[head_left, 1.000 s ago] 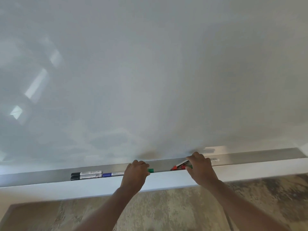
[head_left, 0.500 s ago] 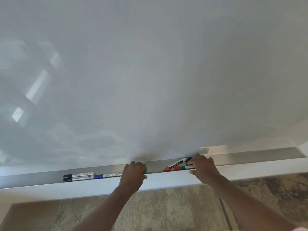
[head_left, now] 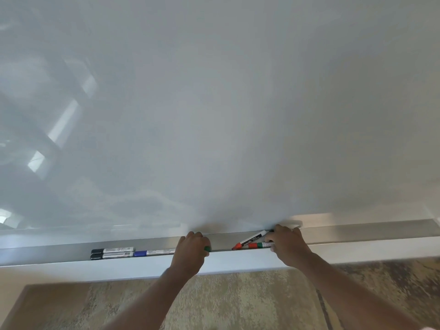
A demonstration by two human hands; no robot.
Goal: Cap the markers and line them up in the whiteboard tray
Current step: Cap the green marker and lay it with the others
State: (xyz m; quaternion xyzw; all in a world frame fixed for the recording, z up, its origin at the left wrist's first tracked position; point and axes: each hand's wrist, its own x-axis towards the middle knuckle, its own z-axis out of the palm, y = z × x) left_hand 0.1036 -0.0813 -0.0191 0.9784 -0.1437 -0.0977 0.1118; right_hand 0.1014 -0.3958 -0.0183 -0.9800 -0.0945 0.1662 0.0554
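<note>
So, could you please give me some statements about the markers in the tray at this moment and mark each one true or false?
1. Two black-capped markers lie side by side at the tray's left end. True.
2. The red-capped marker lies parallel to the tray. False: it is tilted, cap end toward the front edge.
3. The left hand covers a marker with a green end. True.
4. The right hand is raised off the tray. False: its fingers rest on the markers there.
5. The blue-capped marker is on the floor. False: it lies in the tray.

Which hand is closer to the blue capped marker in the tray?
Left. The left hand sits right at the blue marker's right end, while the right hand is farther right, by the red marker.
</note>
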